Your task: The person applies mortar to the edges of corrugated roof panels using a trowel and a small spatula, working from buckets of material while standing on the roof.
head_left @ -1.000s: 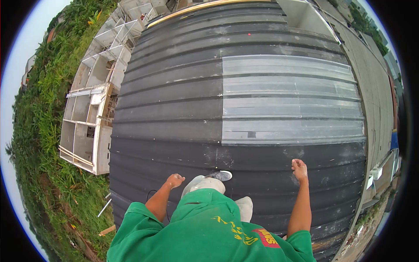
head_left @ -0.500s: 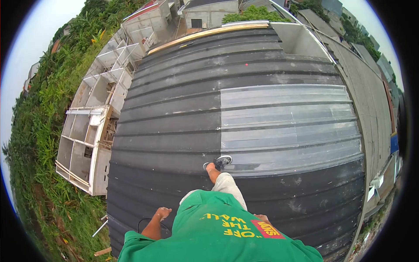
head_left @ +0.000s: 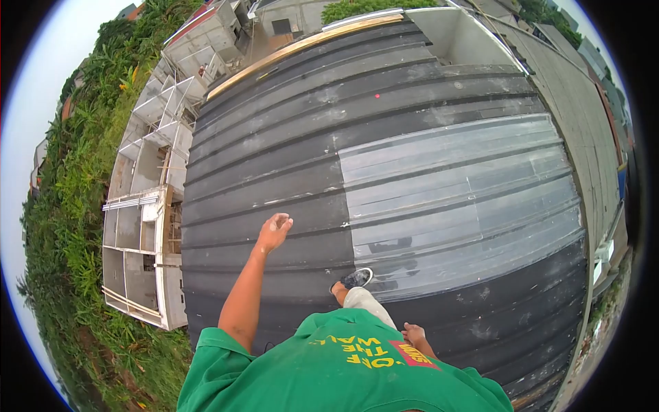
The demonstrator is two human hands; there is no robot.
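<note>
My left hand (head_left: 274,232) is stretched out over the dark corrugated roof (head_left: 268,175), its fingers loosely curled and apart, with nothing in it. Low beside the green shirt (head_left: 329,364), my right hand (head_left: 415,335) hangs near the right hip; its fingers are partly hidden and too small to make out. One dark shoe (head_left: 358,277) rests at the lower left corner of the translucent roof panels (head_left: 453,206).
A wooden strip (head_left: 295,51) runs along the roof's far edge. Beyond the left edge stand unfinished walls (head_left: 141,233) and dense plants (head_left: 82,172). An opening with pale walls (head_left: 470,41) lies at the far right.
My left hand has swung up and forward from beside the body. My right hand shows more beside the shirt. The view of the roof has tilted and shifted slightly.
</note>
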